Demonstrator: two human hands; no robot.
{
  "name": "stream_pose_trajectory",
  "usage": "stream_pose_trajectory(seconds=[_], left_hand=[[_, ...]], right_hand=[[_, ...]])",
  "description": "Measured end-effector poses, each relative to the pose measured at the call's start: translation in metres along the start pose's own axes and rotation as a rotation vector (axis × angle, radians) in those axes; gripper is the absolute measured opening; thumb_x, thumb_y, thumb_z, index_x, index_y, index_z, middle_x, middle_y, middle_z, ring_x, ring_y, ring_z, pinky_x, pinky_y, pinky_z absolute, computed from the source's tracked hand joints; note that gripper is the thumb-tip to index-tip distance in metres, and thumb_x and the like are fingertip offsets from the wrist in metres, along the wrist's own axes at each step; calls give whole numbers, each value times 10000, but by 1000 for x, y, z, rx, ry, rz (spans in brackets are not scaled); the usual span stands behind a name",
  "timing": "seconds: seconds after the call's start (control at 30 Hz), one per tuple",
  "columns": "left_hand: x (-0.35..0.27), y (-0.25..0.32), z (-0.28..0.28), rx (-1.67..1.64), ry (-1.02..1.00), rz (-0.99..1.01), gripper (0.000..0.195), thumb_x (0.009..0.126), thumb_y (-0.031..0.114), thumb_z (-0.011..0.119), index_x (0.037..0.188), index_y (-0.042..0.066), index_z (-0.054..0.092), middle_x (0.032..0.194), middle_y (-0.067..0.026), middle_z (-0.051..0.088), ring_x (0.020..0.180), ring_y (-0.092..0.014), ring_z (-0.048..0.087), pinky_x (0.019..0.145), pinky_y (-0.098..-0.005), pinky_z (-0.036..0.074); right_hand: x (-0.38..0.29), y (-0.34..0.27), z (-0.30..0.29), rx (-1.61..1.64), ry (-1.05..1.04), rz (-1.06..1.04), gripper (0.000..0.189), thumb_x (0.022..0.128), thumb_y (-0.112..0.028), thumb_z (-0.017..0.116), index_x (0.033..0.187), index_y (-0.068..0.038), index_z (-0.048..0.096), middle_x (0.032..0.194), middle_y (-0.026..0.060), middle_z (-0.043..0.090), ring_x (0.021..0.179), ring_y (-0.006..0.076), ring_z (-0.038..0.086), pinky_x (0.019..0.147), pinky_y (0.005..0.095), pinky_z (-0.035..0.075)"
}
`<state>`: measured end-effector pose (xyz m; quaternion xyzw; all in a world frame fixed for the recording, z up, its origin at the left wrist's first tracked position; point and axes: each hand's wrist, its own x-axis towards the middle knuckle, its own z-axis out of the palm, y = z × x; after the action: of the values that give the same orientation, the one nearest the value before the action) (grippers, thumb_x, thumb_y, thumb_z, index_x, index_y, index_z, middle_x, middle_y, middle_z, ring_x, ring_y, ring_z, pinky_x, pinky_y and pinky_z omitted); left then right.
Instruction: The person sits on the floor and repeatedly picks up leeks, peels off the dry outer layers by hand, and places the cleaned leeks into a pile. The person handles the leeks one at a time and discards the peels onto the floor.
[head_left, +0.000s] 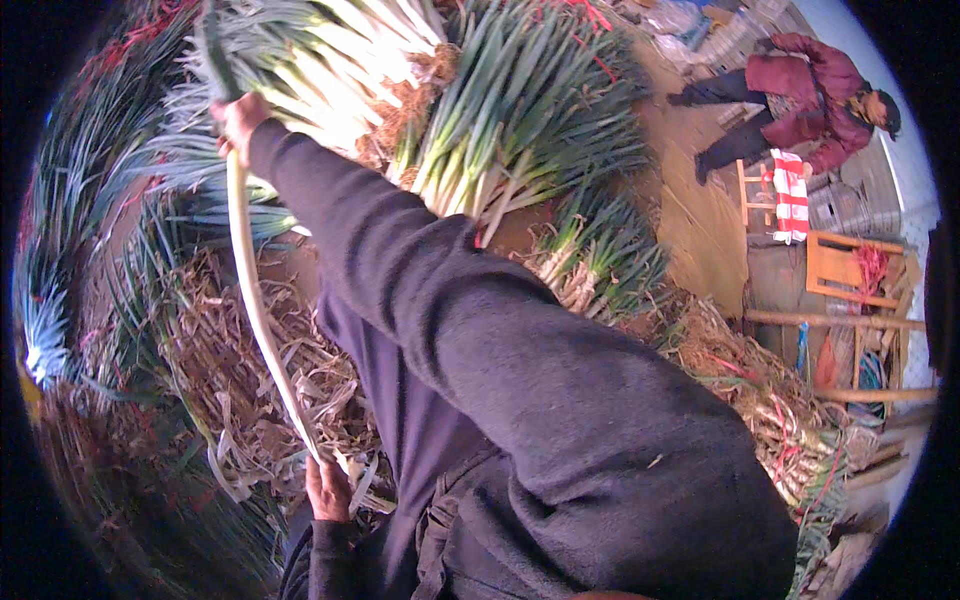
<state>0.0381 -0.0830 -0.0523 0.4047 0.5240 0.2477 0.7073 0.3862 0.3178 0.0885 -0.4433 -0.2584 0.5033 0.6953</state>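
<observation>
A long Welsh onion with a white stalk spans the space between my two hands. My right hand is closed around it where the stalk turns to green leaf, and the leaves extend beyond toward the top edge. Near the bottom, my left hand grips the white lower end, and its fingers hide the tip. My right arm in a dark sleeve crosses the view and covers part of the floor. Cleaned white onions lie beyond my right hand, their roots pointing right.
Green-leaved onions are heaped right of the white ones. Untrimmed onions with dry husks lie beside my left hand. A smaller bunch and a tied bundle lie rightward. A person stands by a stool with a striped cloth.
</observation>
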Motion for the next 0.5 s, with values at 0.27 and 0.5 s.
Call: stream_pose_trajectory(seconds=[0.27, 0.5], left_hand=[[-18, 25, 14, -99, 316, 60, 226, 1044, 360, 476, 946, 157, 486, 651, 67, 383, 520, -44, 343, 453, -224, 241], [6, 91, 27, -150, 367, 231, 185, 1041, 342, 506, 954, 179, 513, 648, 85, 369, 530, -15, 300, 459, -216, 199]], right_hand=[[17, 5, 12, 322, 65, -65, 212, 928, -208, 663, 880, -40, 542, 660, 91, 513, 440, 212, 511, 353, 369, 434], [-33, 0, 37, 367, -261, 103, 332, 877, -160, 674, 1145, -122, 481, 869, 100, 511, 589, 266, 524, 537, 559, 564]])
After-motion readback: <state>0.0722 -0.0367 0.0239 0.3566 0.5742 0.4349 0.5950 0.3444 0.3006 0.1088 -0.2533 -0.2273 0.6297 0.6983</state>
